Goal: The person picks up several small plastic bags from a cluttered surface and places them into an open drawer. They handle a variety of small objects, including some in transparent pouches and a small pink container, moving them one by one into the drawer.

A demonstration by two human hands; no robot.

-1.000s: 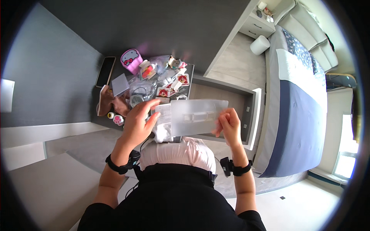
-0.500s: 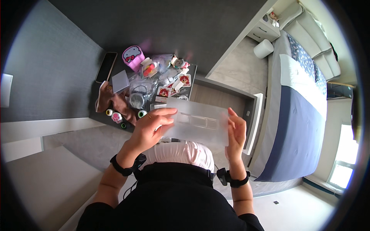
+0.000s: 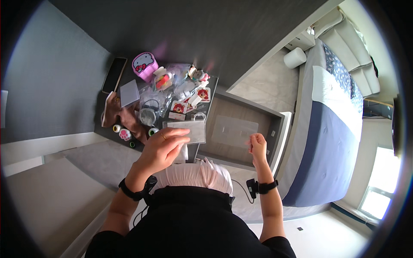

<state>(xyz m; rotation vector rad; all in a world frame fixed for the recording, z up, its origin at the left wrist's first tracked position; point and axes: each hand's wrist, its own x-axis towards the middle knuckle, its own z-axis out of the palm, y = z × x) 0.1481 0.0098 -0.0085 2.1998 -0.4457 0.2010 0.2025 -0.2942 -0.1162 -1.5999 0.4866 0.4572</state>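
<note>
My right hand (image 3: 258, 148) is closed in a pinch at the right edge of a frosted translucent plastic sheet (image 3: 234, 130). The sheet lies low in or just over the pulled-out drawer (image 3: 215, 148); whether it touches the bottom I cannot tell. My left hand (image 3: 160, 149) is apart from the sheet, its fingers stretched out and thumb spread. Its fingertips cover part of a clear flat rectangular case (image 3: 197, 131) near the desk's right edge; contact between them is unclear. Beyond that lie red-and-white picture cards (image 3: 178, 107) and a coiled white cable (image 3: 198, 116).
The dark desk (image 3: 129, 26) holds a phone (image 3: 114, 75), a pink cartoon box (image 3: 145, 66), a grey square (image 3: 129, 93), clear plastic bags (image 3: 158, 96), a brown cloth (image 3: 127, 116), small figurines (image 3: 198, 74) and small jars (image 3: 124, 134). A bed (image 3: 327, 150) stands right of the drawer.
My left hand has let go of the plastic sheet. With my right hand at its edge, the sheet has moved right and down to the drawer, uncovering the clear case.
</note>
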